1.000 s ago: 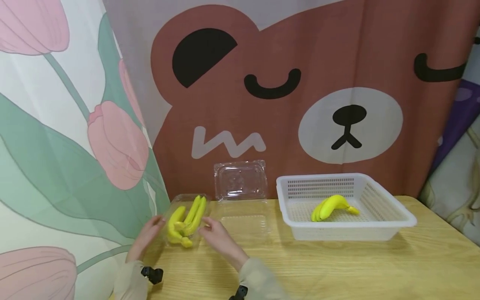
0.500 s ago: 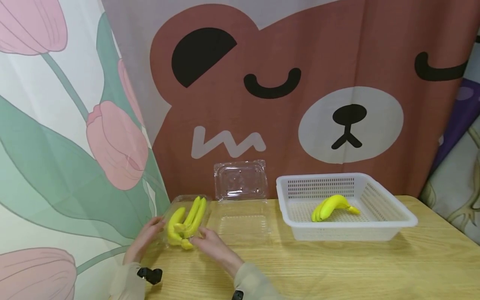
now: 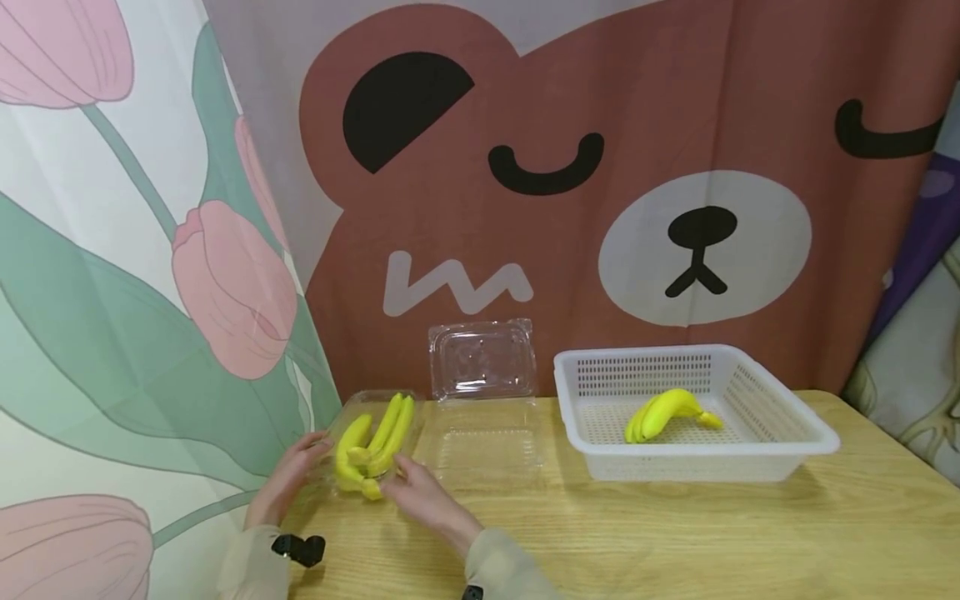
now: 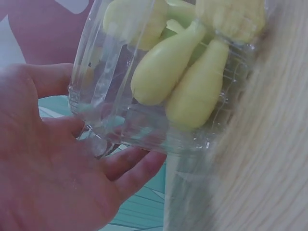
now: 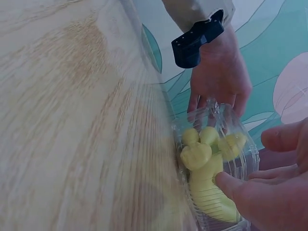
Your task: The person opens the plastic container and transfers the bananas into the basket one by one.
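Note:
Bunches of yellow bananas (image 3: 390, 442) lie inside a transparent plastic clamshell box (image 3: 352, 402) at the left of the table. My left hand (image 3: 288, 467) is at the box's left side. In the left wrist view, its thumb reaches the rim and its extended fingers lie along the plastic, partly seen through it. Across the box, my right hand (image 3: 420, 496) has its fingertips at the near right corner, by the banana stems. The right wrist view shows the right hand's fingers (image 5: 231, 185) loosely spread at the plastic side.
A second transparent clamshell (image 3: 480, 362) stands with its lid raised, right of the first. Farther right is a white slotted basket (image 3: 697, 462) holding another banana bunch (image 3: 663, 414). A bear-print curtain (image 3: 555, 250) hangs behind the table, and a tulip-print one (image 3: 232, 292) borders its left side.
My right hand has moved a little left and nearer along the box, from its right side to the near corner. The left hand has hardly shifted.

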